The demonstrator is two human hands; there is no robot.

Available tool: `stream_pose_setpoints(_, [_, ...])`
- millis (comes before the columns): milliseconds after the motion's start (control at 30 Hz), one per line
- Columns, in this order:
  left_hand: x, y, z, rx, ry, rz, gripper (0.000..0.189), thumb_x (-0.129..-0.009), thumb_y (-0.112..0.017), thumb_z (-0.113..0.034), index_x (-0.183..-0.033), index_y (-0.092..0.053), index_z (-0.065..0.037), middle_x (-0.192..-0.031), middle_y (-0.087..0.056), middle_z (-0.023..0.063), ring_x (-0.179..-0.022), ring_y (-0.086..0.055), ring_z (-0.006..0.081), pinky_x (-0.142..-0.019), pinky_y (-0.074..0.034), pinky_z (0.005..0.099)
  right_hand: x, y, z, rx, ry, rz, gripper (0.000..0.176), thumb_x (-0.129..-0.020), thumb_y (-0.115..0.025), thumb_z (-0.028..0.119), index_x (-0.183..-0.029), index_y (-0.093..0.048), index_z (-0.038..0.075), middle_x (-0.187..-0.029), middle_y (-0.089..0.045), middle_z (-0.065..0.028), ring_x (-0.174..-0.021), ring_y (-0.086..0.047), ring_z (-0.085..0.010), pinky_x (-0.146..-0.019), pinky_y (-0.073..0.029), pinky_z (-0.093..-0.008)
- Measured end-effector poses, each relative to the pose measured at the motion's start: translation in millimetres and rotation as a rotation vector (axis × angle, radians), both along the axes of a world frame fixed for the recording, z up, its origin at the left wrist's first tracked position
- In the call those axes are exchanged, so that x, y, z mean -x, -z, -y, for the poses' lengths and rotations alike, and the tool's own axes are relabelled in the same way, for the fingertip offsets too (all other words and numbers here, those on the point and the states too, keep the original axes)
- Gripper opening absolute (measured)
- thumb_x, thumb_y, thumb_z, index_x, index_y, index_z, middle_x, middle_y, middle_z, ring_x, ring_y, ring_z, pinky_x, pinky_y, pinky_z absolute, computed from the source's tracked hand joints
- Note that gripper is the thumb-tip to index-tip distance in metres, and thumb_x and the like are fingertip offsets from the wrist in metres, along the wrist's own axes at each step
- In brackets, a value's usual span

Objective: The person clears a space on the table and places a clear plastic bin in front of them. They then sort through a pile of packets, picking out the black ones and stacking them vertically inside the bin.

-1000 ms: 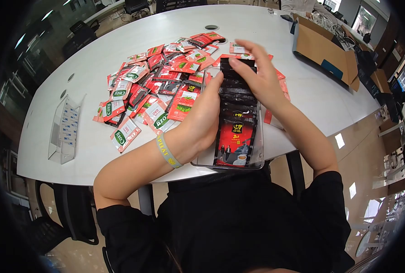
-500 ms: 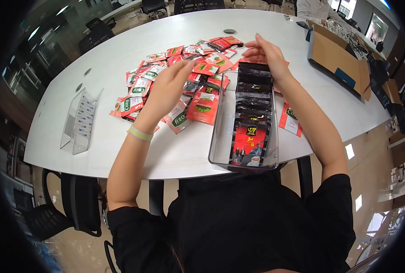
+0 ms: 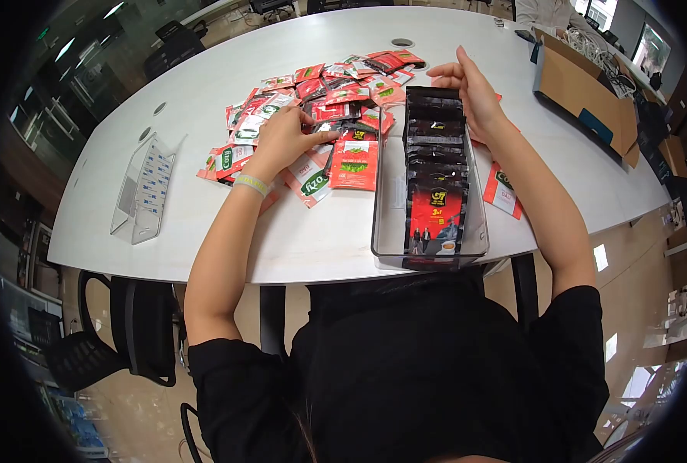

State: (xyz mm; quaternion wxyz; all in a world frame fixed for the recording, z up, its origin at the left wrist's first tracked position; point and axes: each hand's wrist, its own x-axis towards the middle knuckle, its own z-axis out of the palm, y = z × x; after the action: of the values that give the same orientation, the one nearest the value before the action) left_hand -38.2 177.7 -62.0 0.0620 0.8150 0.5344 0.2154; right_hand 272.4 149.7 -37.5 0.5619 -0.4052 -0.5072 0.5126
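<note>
My left hand (image 3: 285, 139) is over the near side of a pile of red and white sachets (image 3: 312, 89). Its thumb is stretched apart from the bent fingers, and the tip meets the edge of a red and black G7 coffee sachet (image 3: 359, 133). Just below lies a red tea sachet (image 3: 353, 174) with a green leaf picture. A clear plastic bin (image 3: 389, 239) holds a row of overlapping G7 coffee sachets (image 3: 437, 216). Beside the bin's far right end, my right hand (image 3: 474, 92) is raised with fingers extended, gripping nothing.
To the left stands another clear plastic bin (image 3: 123, 208) with a blue-and-white patterned strip. One Cozy sachet (image 3: 504, 191) lies right of the filled bin. A cardboard box (image 3: 582, 100) with white cables sits at the right, near a person in a light sleeve (image 3: 548, 14).
My left hand has come down from above the pile onto the sachets, its thumb now spread. My right hand stays by the bin's far end. The whole view has shifted slightly.
</note>
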Motion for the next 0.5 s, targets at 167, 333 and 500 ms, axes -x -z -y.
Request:
stream_pose_setpoints(167, [5,1,-3,0.134,0.022,0.104,0.059,-0.071,-0.072,-0.048,-0.103,-0.056,-0.001,-0.086,-0.062,0.0114,-0.081,-0.061,0.0226,-0.074,-0.047,0.0351,14,-15,13,-0.136,0.032,0.139,0.056,-0.094,-0.035,0.05,-0.092,-0.064,0.002,-0.075,-0.062,-0.004,-0.071,-0.059,-0.0091,-0.067,-0.048,-0.0225])
stream_pose_setpoints(333, [14,7,-10,0.168,0.046,0.283,0.063,-0.084,-0.062,-0.027,-0.133,-0.038,0.002,-0.127,-0.049,0.0216,-0.119,-0.049,0.0271,-0.097,-0.039,0.0314,30,-16,31,-0.47,0.13,0.508,0.054,-0.094,-0.038,0.044,-0.084,-0.065,-0.001,-0.076,-0.062,-0.0088,-0.075,-0.057,-0.0149,-0.073,-0.043,-0.0267])
stream_pose_setpoints(500, [2,14,-12,-0.165,0.017,0.148,0.061,-0.083,-0.054,-0.034,-0.132,-0.04,-0.001,-0.124,-0.054,0.0182,-0.111,-0.054,0.0308,-0.094,-0.041,0.0381,36,-17,38,-0.645,0.125,0.663,0.051,-0.095,-0.04,0.04,-0.079,-0.063,-0.003,-0.075,-0.06,-0.014,-0.071,-0.056,-0.0225,-0.071,-0.043,-0.0318])
